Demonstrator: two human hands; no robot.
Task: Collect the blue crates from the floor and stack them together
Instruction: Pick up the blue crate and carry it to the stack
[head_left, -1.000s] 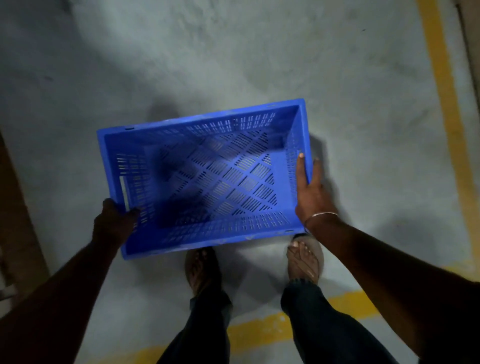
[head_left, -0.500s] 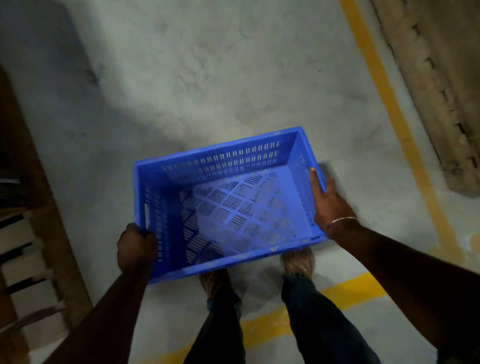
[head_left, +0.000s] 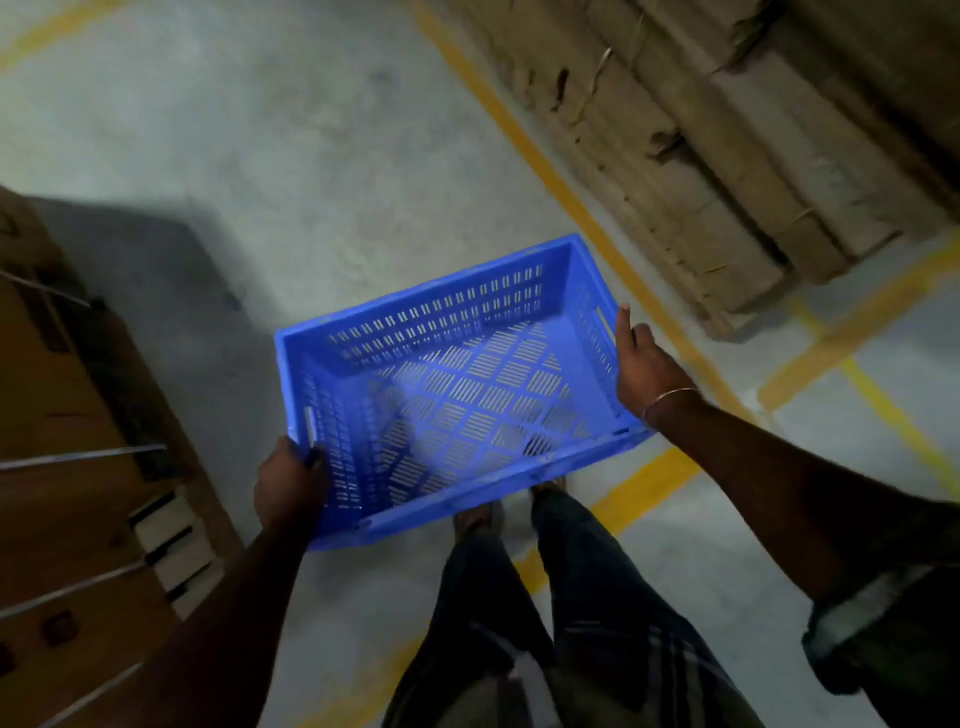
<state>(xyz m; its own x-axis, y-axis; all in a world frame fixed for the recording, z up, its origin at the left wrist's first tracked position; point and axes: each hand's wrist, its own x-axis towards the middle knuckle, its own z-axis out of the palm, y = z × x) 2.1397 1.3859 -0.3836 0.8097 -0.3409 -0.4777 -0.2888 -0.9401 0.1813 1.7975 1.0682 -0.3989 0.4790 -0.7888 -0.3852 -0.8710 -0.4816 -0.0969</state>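
Observation:
I carry one empty blue slotted crate (head_left: 447, 384) in front of me, off the floor and above my feet. My left hand (head_left: 288, 480) grips its left end wall, fingers curled over the rim below the handle slot. My right hand (head_left: 641, 371) holds the right end wall, thumb up along the rim and fingers hidden on the outside. No other blue crate is in view.
Strapped brown cartons (head_left: 67, 467) stand close on my left. A stack of flattened cardboard (head_left: 701, 140) lies at the upper right behind a yellow floor line (head_left: 550, 171). Grey concrete floor (head_left: 260, 156) stretches ahead. My legs (head_left: 530, 597) are below the crate.
The view has swung up and to the right as I walk with the crate. The cartons on the left and the cardboard on the right have come into view. Both hands keep their hold.

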